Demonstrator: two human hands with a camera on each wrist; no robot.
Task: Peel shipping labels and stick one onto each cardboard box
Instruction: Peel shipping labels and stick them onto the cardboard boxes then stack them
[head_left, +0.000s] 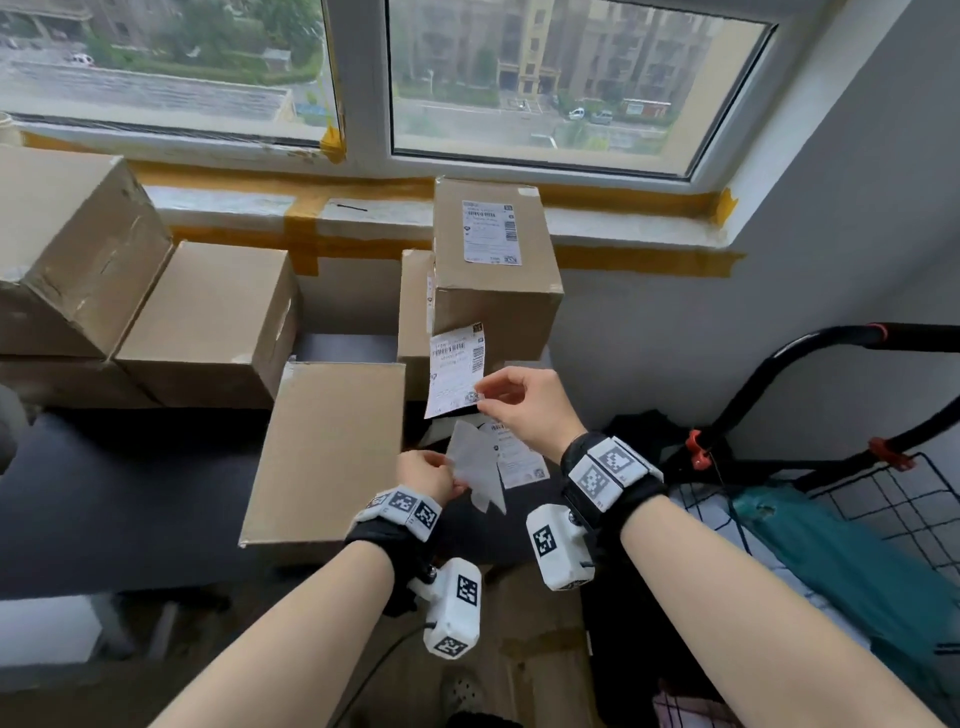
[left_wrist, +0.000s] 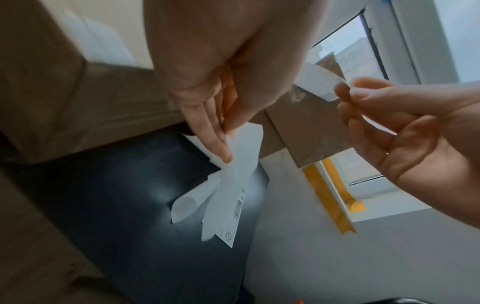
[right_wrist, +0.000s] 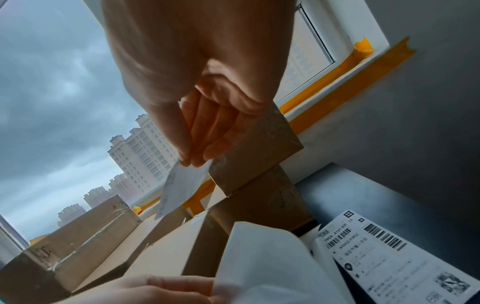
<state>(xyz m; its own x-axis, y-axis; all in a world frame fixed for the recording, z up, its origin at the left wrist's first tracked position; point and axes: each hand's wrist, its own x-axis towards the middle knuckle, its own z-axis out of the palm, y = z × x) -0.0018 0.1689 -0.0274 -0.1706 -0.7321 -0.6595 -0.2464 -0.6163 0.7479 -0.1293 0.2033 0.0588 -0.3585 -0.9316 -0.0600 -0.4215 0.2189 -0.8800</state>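
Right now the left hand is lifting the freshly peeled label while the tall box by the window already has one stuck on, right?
Not the left. The head view shows the right hand pinching the peeled label; the left hand holds backing sheets. The tall box does carry a stuck label.

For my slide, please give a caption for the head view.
Right hand pinches a peeled label; left hand holds backing paper.

The right hand (right_wrist: 202, 115) pinches the near edge of a peeled shipping label (right_wrist: 182, 187) between thumb and fingertips (right_wrist: 210, 153), the label hanging free above the cardboard boxes (right_wrist: 85, 230). At the bottom edge the left hand (right_wrist: 161, 290) holds blank white backing paper (right_wrist: 262, 265). Just beside it lies a printed label (right_wrist: 389, 259) showing barcodes. Behind, a stacked box (right_wrist: 262, 148) stands against the window sill edged with yellow tape (right_wrist: 350, 82).
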